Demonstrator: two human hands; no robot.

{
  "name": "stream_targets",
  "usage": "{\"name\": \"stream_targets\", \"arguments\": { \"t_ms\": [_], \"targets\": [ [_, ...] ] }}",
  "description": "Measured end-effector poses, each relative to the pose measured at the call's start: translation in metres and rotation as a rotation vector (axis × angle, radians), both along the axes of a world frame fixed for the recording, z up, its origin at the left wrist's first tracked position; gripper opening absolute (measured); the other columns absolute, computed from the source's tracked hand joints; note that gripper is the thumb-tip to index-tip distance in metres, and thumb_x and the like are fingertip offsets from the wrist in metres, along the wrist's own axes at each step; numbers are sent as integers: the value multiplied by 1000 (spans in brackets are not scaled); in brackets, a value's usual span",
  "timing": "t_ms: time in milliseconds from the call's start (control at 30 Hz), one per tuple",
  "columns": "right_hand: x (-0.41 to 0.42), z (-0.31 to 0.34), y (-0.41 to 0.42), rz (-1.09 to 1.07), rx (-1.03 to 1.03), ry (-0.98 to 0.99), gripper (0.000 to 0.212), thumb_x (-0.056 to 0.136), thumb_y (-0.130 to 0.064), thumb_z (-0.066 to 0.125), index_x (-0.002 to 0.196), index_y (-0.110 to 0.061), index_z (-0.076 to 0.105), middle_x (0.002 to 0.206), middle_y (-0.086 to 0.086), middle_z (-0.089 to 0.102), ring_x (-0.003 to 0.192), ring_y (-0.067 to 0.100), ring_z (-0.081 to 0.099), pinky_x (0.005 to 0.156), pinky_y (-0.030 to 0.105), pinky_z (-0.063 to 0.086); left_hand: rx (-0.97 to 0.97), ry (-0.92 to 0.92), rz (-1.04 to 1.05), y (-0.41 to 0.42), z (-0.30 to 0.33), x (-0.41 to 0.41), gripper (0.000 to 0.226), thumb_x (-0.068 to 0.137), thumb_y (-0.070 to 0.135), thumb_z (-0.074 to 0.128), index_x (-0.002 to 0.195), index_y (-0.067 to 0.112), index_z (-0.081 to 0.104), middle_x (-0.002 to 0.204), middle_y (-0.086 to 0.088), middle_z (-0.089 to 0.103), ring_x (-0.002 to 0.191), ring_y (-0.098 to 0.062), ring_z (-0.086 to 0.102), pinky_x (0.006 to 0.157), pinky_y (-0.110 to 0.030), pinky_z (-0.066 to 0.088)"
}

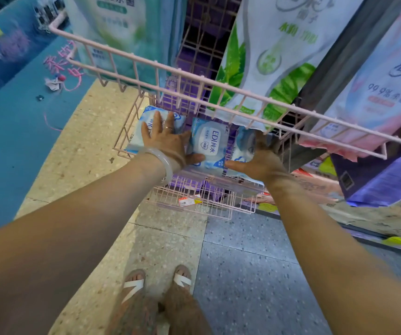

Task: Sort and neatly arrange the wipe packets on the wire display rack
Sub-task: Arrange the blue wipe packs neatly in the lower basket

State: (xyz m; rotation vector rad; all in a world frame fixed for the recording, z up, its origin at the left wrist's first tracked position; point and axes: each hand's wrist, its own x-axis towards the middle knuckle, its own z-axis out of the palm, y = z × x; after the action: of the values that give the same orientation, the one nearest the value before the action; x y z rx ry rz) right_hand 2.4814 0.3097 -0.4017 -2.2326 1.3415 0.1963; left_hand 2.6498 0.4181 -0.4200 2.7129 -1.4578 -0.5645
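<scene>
Head view, middle wipe packet (208, 143) between left hand (164, 139), right hand (258, 157)

Bare arms, pale translucent bangle (164, 163), ring (168, 128), white-strapped sandals (133, 287).

I see three pale-blue plastic wipe packets side by side in the lower pink wire basket (131, 131), left packet (146, 119) under my left hand (164, 139), middle packet (209, 146) between both hands, right packet (243, 146) under my right hand (258, 158), upper pink wire basket (218, 89) above and behind.
</scene>
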Motion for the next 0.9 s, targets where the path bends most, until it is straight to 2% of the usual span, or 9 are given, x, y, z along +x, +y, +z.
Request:
{"name": "stream_targets", "arguments": {
  "t_ms": [200, 267, 333, 433, 500, 567, 700, 800, 900],
  "targets": [
    [1, -5, 1, -57, -21, 20, 93, 76, -37, 70, 145, -16, 11, 142, 20, 40, 125, 39, 43, 99, 35, 37, 30, -2, -1, -2, 2, 1, 75, 75, 75, 41, 139, 36, 33, 158, -7, -7, 144, -36, -11, 114, -59, 0],
    [-4, -7, 3, -89, 55, 25, 102, 73, -38, 72, 146, -26, 1, 152, 20, 22, 136, 41, 27, 110, 43, 30, 17, -11, -3, -1, 0, 1, 78, 75, 76, 38, 141, 35, 30, 159, -7, -7, 144, -35, -10, 114, -58, 0],
    [-7, -6, 5, -159, 145, -34, 104, 72, -42, 73, 146, -33, 0, 156, 15, 6, 140, 41, 13, 113, 50, 23, -21, -16, 7, 2, -3, 2, 83, 75, 77, 36, 144, 33, 22, 159, -7, -7, 144, -34, -11, 114, -56, -1],
    [2, -3, 16, -229, 9, 2, 96, 76, -57, 61, 146, -33, 0, 157, 13, -8, 143, 38, 0, 116, 51, 10, -90, -58, 133, 12, -10, 7, 91, 74, 80, 30, 147, 32, 6, 157, -10, -13, 142, -36, -17, 113, -56, -3],
    [17, -5, 34, -114, -154, 35, 85, 80, -66, 46, 144, -37, -2, 156, 10, -16, 142, 33, -15, 114, 52, -4, -79, -15, 207, 16, -15, 10, 85, 78, 76, 30, 147, 34, 2, 157, -11, -16, 142, -37, -15, 113, -56, 0],
    [30, -13, 54, 77, -178, 22, 74, 83, -67, 36, 143, -43, 0, 155, 2, -20, 141, 28, -23, 110, 54, -14, -19, -4, 197, 16, -17, 9, 78, 84, 69, 29, 147, 34, -2, 157, -10, -17, 142, -39, -14, 114, -55, 3],
    [33, -27, 65, 177, -66, 97, 68, 83, -72, 21, 141, -47, -5, 152, -8, -28, 142, 27, -20, 110, 55, -20, 33, 25, 150, 12, -12, 9, 73, 88, 63, 25, 146, 35, -9, 156, -6, -20, 141, -39, -18, 113, -56, 3],
    [33, -29, 65, 167, -89, 96, 69, 82, -73, 19, 141, -47, -6, 153, -8, -27, 142, 25, -19, 110, 55, -20, 36, 28, 120, 19, -10, 13, 75, 86, 68, 21, 146, 34, -10, 156, -6, -22, 141, -36, -22, 114, -53, -1],
    [27, -31, 73, 111, -215, 26, 73, 81, -73, 21, 143, -42, 0, 155, -2, -20, 141, 23, -23, 110, 55, -17, -92, -84, 41, 36, -16, -3, 77, 84, 70, 12, 146, 29, -12, 156, -10, -21, 141, -33, -24, 113, -51, -11]
  ]
}}
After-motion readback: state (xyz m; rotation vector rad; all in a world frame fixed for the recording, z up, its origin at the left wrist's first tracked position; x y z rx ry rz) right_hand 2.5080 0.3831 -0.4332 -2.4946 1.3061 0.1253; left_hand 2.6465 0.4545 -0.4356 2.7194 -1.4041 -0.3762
